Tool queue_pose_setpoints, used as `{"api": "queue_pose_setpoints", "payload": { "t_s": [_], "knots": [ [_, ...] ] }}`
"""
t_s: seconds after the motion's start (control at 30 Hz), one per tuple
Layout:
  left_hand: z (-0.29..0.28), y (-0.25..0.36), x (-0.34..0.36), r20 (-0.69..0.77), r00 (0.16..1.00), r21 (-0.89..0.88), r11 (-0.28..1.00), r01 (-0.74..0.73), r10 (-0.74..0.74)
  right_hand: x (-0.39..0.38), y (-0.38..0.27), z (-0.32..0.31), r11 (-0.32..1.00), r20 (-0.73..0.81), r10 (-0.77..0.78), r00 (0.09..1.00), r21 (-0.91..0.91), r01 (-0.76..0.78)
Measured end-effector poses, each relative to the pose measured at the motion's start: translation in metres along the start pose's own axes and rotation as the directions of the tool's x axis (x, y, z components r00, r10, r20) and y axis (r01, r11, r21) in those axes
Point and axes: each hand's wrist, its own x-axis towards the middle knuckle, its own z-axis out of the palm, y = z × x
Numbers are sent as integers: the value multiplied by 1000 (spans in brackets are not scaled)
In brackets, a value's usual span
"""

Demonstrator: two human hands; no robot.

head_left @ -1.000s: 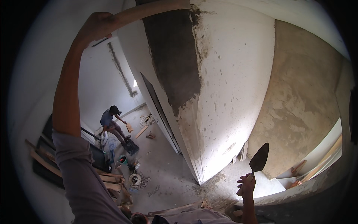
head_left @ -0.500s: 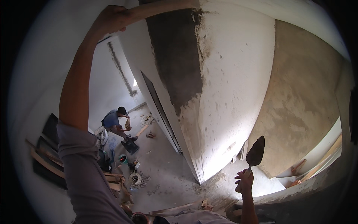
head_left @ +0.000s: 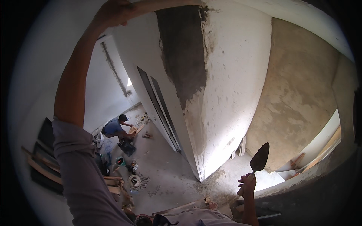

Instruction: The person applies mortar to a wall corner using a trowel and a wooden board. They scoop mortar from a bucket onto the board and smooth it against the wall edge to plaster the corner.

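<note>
My left hand [head_left: 113, 13] is raised at the upper left, its fingers closed around a long pale wooden strip [head_left: 162, 6]. This strip runs rightward across the top of a dark patch of wet mortar [head_left: 183, 49] at the wall's corner. Low on the right, my right hand [head_left: 247, 183] grips the handle of a pointing trowel [head_left: 259, 157]. The trowel's dark, mortar-smeared blade points upward, apart from the wall. Spattered white wall surface [head_left: 237, 75] lies right of the patch.
A co-worker [head_left: 117, 127] crouches on the floor below left, among coiled hose [head_left: 134, 181], a bucket [head_left: 120, 161] and planks [head_left: 113, 180]. A dark narrow opening [head_left: 156, 107] cuts the wall's left face. Brown plaster [head_left: 301, 90] covers the right wall.
My view has shifted slightly, and my left hand with the wooden strip appears higher in it. My right hand still holds the trowel upright. The co-worker's arms have reached lower.
</note>
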Motion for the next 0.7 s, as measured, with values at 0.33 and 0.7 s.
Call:
{"api": "queue_pose_setpoints", "payload": {
  "t_s": [0.33, 0.7],
  "knots": [
    [-13, -1, -8, 20, 988, -105, 982, 154, -153, -17, 5, -21, 999, -76, -32, 997, -11, 32],
    [-10, 2, -2, 32, 990, -42, 990, 135, -134, 17, -4, -48, 998, -73, 27, 997, -47, -31]
  ]
}}
